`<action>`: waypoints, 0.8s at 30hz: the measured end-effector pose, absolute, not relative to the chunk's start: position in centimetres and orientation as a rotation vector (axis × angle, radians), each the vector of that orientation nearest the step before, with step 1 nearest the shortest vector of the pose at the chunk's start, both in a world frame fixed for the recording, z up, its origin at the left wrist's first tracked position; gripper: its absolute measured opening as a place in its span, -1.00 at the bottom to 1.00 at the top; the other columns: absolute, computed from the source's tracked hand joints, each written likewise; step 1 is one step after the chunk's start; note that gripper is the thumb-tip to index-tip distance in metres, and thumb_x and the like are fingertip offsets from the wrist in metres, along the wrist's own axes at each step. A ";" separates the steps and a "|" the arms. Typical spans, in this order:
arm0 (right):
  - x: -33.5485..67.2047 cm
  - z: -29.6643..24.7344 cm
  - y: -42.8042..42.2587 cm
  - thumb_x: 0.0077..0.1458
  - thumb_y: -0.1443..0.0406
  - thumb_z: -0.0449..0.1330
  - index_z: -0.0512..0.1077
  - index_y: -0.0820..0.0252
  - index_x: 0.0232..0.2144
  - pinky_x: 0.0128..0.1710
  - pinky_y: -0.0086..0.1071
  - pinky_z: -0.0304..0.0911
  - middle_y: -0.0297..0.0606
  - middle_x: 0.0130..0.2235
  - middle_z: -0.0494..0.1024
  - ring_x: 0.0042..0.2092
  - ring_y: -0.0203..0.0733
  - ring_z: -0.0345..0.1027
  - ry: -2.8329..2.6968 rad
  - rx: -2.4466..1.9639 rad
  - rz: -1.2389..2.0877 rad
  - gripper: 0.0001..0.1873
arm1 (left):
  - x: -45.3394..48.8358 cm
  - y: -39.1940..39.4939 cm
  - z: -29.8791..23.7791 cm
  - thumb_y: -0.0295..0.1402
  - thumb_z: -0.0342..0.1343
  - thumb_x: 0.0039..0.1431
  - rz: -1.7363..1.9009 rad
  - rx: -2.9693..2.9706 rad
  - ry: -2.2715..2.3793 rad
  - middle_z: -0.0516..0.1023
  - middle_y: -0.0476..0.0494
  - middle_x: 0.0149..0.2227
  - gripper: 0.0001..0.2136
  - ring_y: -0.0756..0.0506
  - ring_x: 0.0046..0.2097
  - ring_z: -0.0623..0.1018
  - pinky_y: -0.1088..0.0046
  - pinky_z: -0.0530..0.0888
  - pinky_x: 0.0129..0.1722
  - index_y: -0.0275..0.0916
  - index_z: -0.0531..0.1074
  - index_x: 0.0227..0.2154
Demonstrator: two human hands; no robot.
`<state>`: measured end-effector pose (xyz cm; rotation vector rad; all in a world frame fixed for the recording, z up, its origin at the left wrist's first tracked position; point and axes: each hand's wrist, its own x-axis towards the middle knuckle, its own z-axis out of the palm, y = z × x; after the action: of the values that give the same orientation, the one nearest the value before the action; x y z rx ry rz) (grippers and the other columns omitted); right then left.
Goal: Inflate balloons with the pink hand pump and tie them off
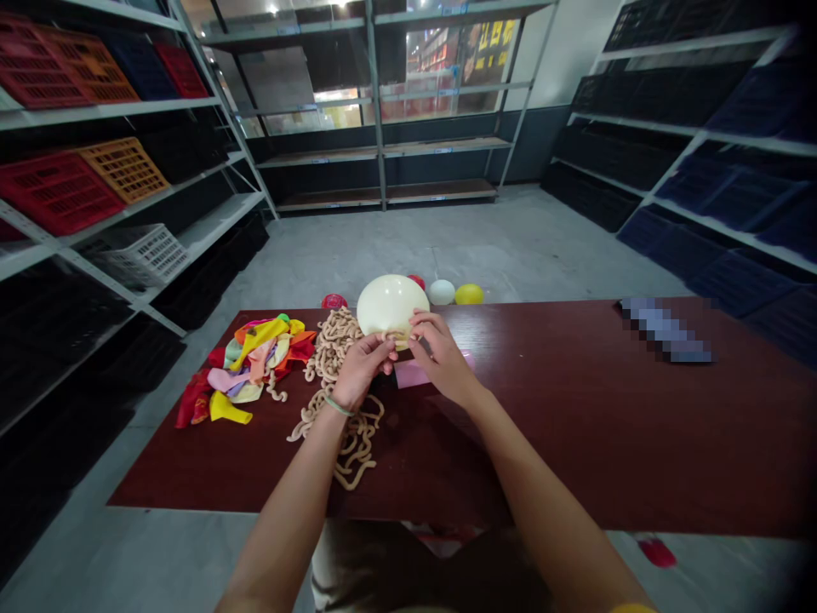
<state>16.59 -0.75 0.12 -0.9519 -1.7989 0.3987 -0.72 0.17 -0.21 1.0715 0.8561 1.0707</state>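
Observation:
An inflated cream balloon (391, 304) is above the far edge of the table, its neck end turned toward me. My left hand (366, 364) is closed, thumb and fingers pinching at the neck end. From the other side my right hand (440, 351) pinches there too, fingers bent. The fingers hide most of the neck, and a beige strip at the balloon's base is too small to make out. Beside and below my left hand lies a heap of beige, curly cord-like pieces (335, 345). A pink object (414, 375) lies partly hidden under my right hand.
A pile of uninflated colored balloons (255, 358) lies on the left of the dark red table (574, 443). At right rests a pixelated dark object (667, 329). White (442, 292) and yellow balloons (469, 295) show beyond the far edge. Shelves with crates (57, 191) stand around.

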 end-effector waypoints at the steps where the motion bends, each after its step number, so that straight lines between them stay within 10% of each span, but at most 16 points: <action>1: 16.7 0.2 -0.8 0.28 0.27 0.04 0.36 0.12 -0.33 0.23 -0.08 0.15 -0.12 -0.01 0.37 0.24 -0.08 0.17 -1.803 -0.937 0.426 -0.85 | -0.7 0.2 -0.2 -0.17 0.29 0.05 1.064 1.095 0.854 0.44 0.01 -0.48 -0.71 0.12 -0.55 0.34 0.59 0.27 -0.53 -0.30 0.40 -0.41; 24: 16.5 -0.6 -0.5 0.16 0.38 0.13 0.42 0.09 -0.30 0.18 0.01 0.22 -0.14 -0.01 0.37 0.18 -0.02 0.19 -1.961 -0.974 0.203 -0.90 | -1.0 -0.2 -1.3 -0.23 0.14 0.17 1.034 1.568 0.980 0.49 0.04 -0.49 -0.83 0.08 -0.59 0.35 0.57 0.28 -0.58 -0.20 0.31 -0.35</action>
<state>16.54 -0.54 -0.60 -0.9738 -1.9610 0.2030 -0.98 -0.17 -1.32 1.5679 0.9801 1.0335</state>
